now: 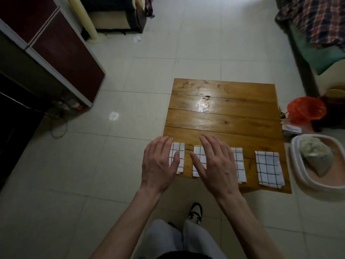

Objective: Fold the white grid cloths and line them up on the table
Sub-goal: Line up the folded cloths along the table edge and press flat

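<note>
Several folded white cloths with a dark grid lie in a row along the near edge of a small wooden table (220,113). The rightmost cloth (268,167) lies uncovered. My left hand (158,165) is spread flat, palm down, over the leftmost cloth (177,150) at the table's left corner. My right hand (214,163) is also flat with fingers apart, covering most of the second cloth (198,154) and part of the third cloth (239,161). Neither hand grips anything.
The far half of the table is bare wood with a glare spot. A white basin (317,186) holding a bag stands on the floor to the right, with a red basket (306,109) behind it. A dark cabinet (56,53) stands left. My legs and shoe are below.
</note>
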The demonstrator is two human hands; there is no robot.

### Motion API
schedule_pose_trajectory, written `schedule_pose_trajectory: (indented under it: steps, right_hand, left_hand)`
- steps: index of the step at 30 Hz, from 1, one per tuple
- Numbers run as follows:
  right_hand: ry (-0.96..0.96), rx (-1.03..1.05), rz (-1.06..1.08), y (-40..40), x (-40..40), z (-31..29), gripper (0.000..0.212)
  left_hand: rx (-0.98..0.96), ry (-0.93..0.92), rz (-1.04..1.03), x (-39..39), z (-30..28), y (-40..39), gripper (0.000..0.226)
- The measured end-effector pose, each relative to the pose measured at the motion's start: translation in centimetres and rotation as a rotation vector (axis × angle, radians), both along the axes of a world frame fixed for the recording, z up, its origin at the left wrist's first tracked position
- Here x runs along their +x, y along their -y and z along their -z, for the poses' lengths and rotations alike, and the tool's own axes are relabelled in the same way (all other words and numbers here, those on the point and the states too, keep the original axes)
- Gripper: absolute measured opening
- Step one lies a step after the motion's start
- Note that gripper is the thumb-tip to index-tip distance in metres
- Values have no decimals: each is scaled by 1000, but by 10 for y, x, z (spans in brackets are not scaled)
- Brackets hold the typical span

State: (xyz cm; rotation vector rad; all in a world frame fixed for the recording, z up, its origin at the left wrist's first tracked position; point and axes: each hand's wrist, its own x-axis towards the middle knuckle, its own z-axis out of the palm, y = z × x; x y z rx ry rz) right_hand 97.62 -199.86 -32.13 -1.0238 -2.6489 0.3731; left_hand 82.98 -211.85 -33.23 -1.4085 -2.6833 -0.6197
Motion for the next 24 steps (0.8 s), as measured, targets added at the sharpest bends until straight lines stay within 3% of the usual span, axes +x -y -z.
schedule_pose_trajectory:
  steps: [10, 24]
  right_hand:
    - [46, -84, 34, -16, -26, 54, 64]
    - [133, -163, 26, -7, -85, 210, 62]
  left_hand:
    - [-60, 122, -21, -31, 55, -14, 50]
    - [-137, 243, -12, -75, 232, -13, 47]
